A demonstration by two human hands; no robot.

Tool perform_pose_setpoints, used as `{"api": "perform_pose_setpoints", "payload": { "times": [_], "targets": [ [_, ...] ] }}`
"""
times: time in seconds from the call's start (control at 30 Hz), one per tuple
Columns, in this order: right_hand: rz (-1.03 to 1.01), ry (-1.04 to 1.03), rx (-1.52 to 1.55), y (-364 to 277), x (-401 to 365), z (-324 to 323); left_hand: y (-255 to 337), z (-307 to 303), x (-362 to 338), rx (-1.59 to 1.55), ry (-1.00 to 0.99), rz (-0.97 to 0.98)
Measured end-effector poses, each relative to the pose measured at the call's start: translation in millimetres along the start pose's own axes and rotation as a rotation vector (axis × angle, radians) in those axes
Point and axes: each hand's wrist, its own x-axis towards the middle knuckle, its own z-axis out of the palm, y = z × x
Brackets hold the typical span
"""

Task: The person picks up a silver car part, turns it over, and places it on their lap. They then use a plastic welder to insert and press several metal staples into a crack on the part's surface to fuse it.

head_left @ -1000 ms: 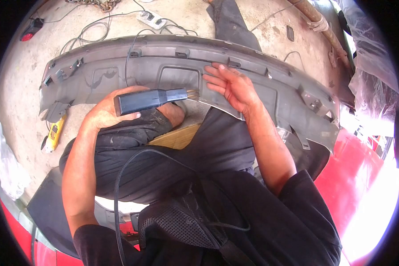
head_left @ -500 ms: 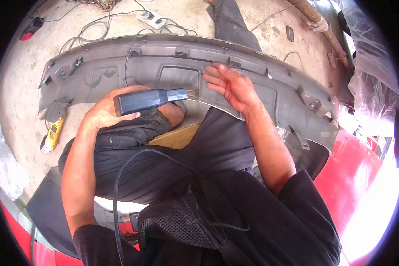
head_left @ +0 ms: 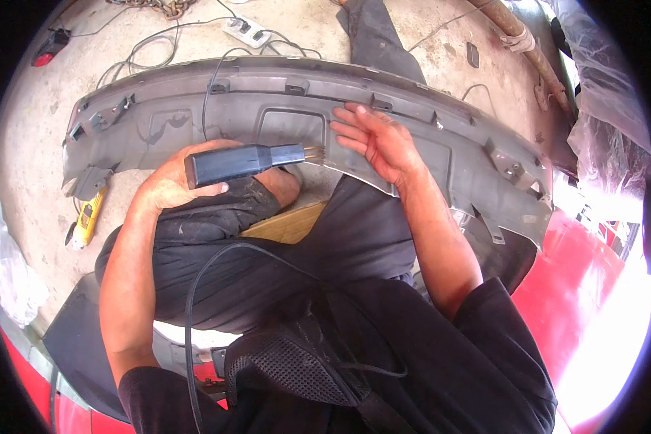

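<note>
The left hand (head_left: pixel 172 181) grips a dark corded plastic welder (head_left: pixel 244 161) (probably), its metal tip touching the grey bumper (head_left: pixel 195 119) at its near edge. The right hand (head_left: pixel 380 141) lies open, flat on the bumper just beside the tip.

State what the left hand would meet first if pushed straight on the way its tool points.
The left hand aims its black tool rightward, metal tip at the edge of the grey bumper, so that panel likely comes first. Fingers of the right hand lie just beyond, though depth is unclear.
</note>
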Motion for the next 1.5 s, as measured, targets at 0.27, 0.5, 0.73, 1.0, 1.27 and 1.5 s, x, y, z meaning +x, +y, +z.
{"api": "perform_pose_setpoints", "payload": {
  "times": [0.27, 0.5, 0.73, 1.0, 1.27, 1.5],
  "targets": [
    [0.002, 0.002, 0.007, -1.7, -1.1, 1.7, -1.7, 0.0, -0.8, 0.061, 0.019, -0.008],
    [0.001, 0.003, 0.000, -1.3, -1.1, 1.2, 3.7, 1.3, -1.2, 0.030, 0.020, -0.022],
    [0.006, -0.001, 0.011, -1.5, -1.4, 0.8, -3.0, 0.9, -1.7, 0.042, 0.029, -0.013],
    [0.007, -0.005, 0.014, 0.0, -0.4, -1.0, -0.3, 1.1, -2.2, 0.048, 0.031, -0.027],
    [0.003, -0.004, 0.004, -1.8, -1.4, 1.4, 0.1, 0.6, -2.3, 0.050, 0.036, -0.033],
    [0.005, 0.004, -0.003, -1.3, -1.0, 1.1, -2.1, 0.3, -2.3, 0.055, 0.038, -0.026]
  ]
}}
